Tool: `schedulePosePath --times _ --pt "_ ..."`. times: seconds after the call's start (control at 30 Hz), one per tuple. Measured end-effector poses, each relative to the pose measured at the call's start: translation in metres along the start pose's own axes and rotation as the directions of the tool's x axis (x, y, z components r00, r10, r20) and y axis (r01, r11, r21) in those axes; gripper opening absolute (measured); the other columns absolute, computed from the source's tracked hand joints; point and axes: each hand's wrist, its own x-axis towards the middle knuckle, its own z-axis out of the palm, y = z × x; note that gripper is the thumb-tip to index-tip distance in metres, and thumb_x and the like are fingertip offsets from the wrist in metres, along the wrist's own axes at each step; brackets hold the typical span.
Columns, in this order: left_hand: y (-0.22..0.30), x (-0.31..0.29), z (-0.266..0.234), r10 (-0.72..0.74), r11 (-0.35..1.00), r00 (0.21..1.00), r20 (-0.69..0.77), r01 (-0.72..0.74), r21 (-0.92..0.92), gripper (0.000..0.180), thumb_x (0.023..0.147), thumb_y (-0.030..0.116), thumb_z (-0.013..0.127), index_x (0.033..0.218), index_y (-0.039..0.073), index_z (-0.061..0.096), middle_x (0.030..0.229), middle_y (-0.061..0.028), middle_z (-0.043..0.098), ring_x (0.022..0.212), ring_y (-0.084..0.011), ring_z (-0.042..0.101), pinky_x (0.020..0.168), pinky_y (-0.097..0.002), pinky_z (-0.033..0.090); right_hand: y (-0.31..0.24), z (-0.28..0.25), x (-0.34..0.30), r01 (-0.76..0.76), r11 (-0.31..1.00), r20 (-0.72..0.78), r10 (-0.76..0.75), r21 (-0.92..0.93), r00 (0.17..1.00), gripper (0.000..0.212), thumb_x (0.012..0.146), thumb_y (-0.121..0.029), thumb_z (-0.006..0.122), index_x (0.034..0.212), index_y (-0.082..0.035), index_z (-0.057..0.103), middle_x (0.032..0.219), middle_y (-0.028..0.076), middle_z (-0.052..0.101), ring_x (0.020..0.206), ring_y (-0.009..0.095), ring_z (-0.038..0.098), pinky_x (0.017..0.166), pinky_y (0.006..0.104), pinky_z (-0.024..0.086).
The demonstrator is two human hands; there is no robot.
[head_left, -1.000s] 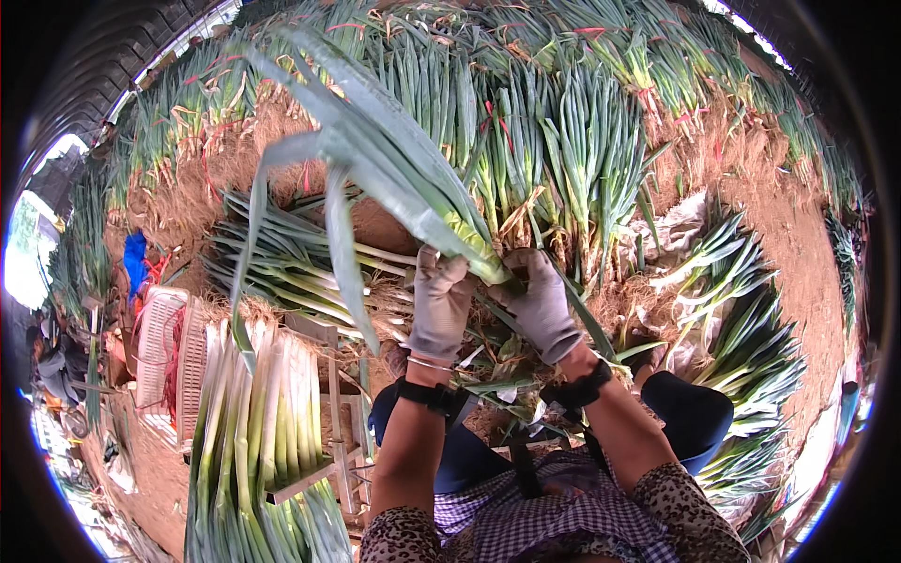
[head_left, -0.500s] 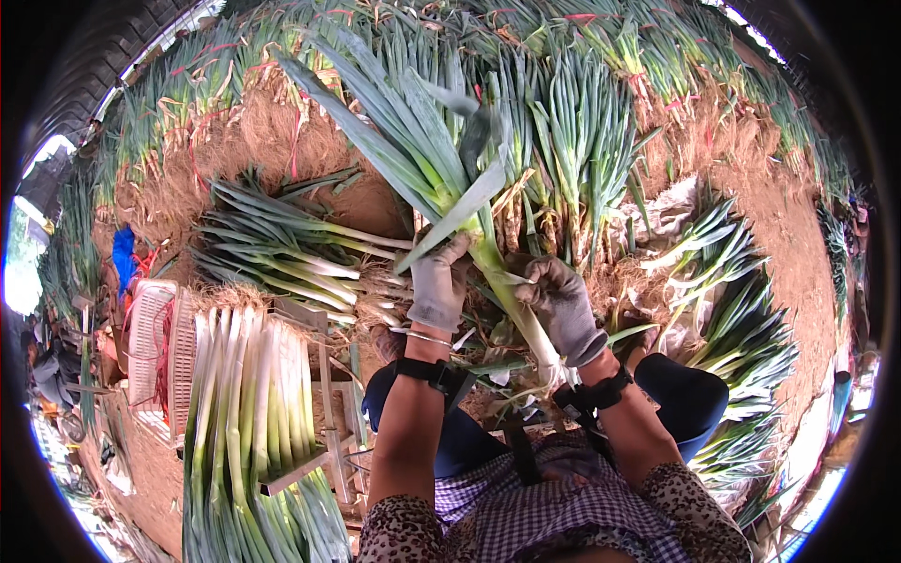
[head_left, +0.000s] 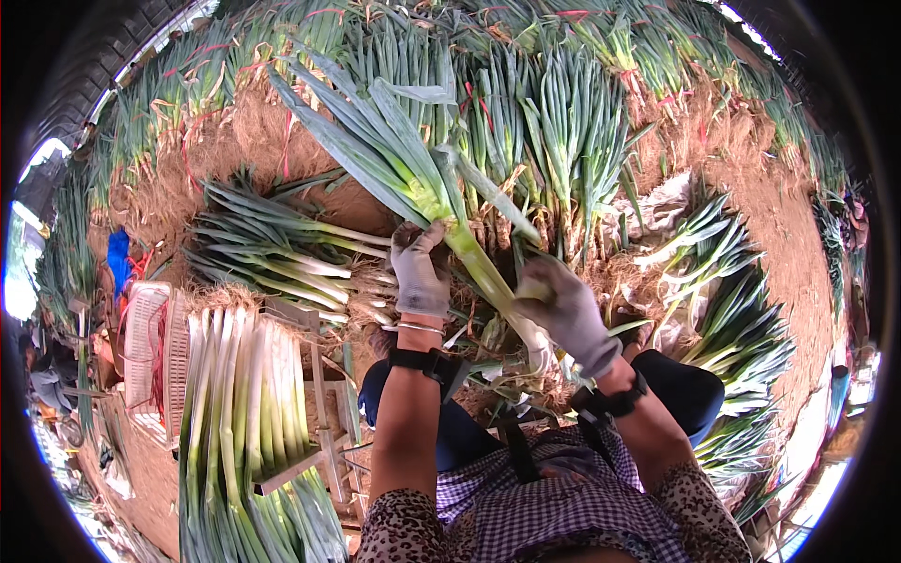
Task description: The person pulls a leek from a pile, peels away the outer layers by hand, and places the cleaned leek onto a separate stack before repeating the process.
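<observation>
A large leek (head_left: 485, 274) slants across the middle, its broad green leaves up and to the left and its pale root end between my knees. My gloved left hand (head_left: 420, 272) is closed round the stalk just below the leaf fan. Lower along the stalk, on its right side, my gloved right hand (head_left: 566, 311) is closed on a loose outer leaf (head_left: 502, 205), which stands away from the stalk. Part of the leaf is hidden in the fingers. Both gloves are grey and soiled.
Pale-stalked leeks (head_left: 246, 385) lie on a metal rack (head_left: 324, 422) at lower left, beside a pink plastic basket (head_left: 145, 338). Untrimmed leeks (head_left: 282, 249) lie left of my hands, more leeks (head_left: 741, 328) at right. Upright bundles (head_left: 572, 131) stand ahead.
My right hand has moved down and outward, drawing the outer leaf away from the stalk. My left hand and the leek have shifted slightly left.
</observation>
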Motion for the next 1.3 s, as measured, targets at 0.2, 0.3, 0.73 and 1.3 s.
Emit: schedulePosePath --times 0.2,0.3,0.73,1.3 --pt "-0.001 -0.015 0.017 -0.038 0.999 0.979 0.200 0.045 -0.028 0.023 0.083 -0.001 0.056 0.106 0.001 0.056 0.094 -0.0070 0.062 0.079 -0.0179 0.061 0.071 -0.0285 0.050 0.001 0.035 0.046 0.214 0.747 -0.013 -0.286 -0.629 0.958 0.032 0.067 -0.011 0.078 0.093 -0.005 0.060 0.097 0.012 0.061 0.082 0.023 0.061 0.072 0.0286 0.050" --pt "0.002 -0.018 0.018 -0.011 0.996 0.986 0.169 -0.003 0.084 0.024 0.081 -0.002 0.059 0.104 0.003 0.056 0.094 -0.0065 0.062 0.077 -0.0174 0.061 0.066 -0.0274 0.051 0.016 0.034 0.040 0.351 0.919 -0.038 -0.363 -0.179 0.931 0.031 0.069 -0.011 0.076 0.094 -0.008 0.057 0.085 0.009 0.059 0.081 0.026 0.061 0.072 0.0325 0.050" --pt "0.010 -0.002 0.002 0.122 0.980 0.992 -0.027 -0.116 0.160 0.039 0.073 -0.010 0.064 0.107 0.003 0.051 0.091 -0.0073 0.062 0.073 -0.0183 0.063 0.059 -0.0259 0.053 0.037 -0.025 -0.021 0.128 0.860 0.040 -0.124 -0.494 0.991 0.054 0.071 -0.036 0.076 0.107 -0.004 0.052 0.088 0.014 0.064 0.083 0.028 0.064 0.072 0.0359 0.052" --pt "-0.031 0.030 -0.016 -0.148 0.953 0.974 -0.170 0.187 0.239 0.013 0.079 0.009 0.064 0.086 -0.001 0.058 0.071 -0.0051 0.054 0.055 -0.0180 0.053 0.051 -0.0300 0.049 -0.001 -0.002 -0.024 0.038 0.791 0.403 0.269 -0.610 0.875 0.043 0.086 -0.044 0.056 0.083 -0.002 0.060 0.070 0.019 0.061 0.070 0.035 0.062 0.063 0.0419 0.048"
